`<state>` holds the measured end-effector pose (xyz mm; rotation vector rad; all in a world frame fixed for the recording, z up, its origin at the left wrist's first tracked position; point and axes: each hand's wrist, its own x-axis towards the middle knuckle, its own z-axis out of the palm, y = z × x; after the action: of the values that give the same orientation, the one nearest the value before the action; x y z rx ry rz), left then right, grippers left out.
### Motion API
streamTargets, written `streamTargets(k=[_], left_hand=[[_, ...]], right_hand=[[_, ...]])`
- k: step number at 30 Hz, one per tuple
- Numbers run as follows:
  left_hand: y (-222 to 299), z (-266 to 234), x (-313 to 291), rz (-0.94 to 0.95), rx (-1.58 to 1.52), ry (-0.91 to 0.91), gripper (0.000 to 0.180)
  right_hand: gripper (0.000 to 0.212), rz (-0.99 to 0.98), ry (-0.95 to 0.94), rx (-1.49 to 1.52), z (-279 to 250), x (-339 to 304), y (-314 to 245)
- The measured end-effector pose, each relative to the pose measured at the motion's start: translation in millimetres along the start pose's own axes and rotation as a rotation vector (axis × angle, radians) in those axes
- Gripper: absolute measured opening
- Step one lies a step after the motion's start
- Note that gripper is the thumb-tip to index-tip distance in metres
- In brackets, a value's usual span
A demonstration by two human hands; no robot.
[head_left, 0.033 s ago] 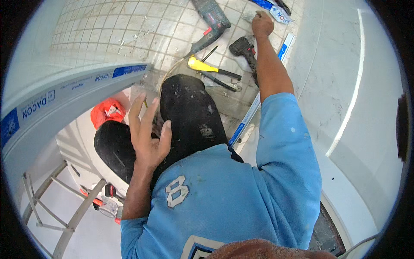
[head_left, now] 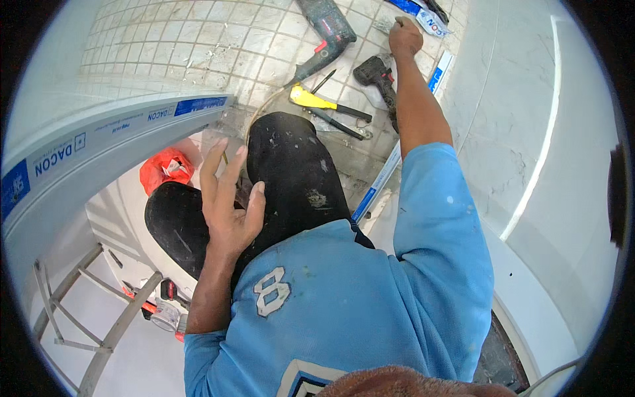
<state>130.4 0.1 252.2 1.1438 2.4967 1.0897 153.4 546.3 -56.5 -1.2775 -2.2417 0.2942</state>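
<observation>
My left hand (head_left: 228, 212) hovers over my black-trousered legs with its fingers apart and nothing in it. At the far right, my right arm stretches across the tiled floor, and my right hand (head_left: 405, 40) is closed at its end. What its fingers hold, if anything, is hidden. Right by it lies a blue and white plastic wrapper (head_left: 430, 22). A dark cordless drill (head_left: 377, 76) rests beside my right forearm. Between the drill and my knee lie a yellow-headed tool with a black handle (head_left: 314, 99) and a dark-handled hand tool (head_left: 337, 124).
A large corded power drill (head_left: 331, 33) lies on the tiles (head_left: 218, 33) ahead. To my left extends a long white panel frame (head_left: 126, 135), with a red plastic bag (head_left: 165, 171) behind it. A metal ladder (head_left: 119, 324) stands lower left. A white profile strip (head_left: 383, 182) passes under my right arm.
</observation>
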Motion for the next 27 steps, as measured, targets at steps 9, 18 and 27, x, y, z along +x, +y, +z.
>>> streamTargets(k=[9,18,27], left_hand=[[4,5,12,0.028,-0.100,-0.022,0.054],[2,6,1,-0.042,-0.076,-0.018,0.051],[-8,-4,-3,-0.079,0.000,-0.006,0.051]], right_hand=[[0.020,-0.128,0.071,-0.007,-31,11,-4],[0.025,0.109,-0.384,-0.010,-15,-4,30],[0.028,0.071,-0.628,-0.502,-9,16,31]])
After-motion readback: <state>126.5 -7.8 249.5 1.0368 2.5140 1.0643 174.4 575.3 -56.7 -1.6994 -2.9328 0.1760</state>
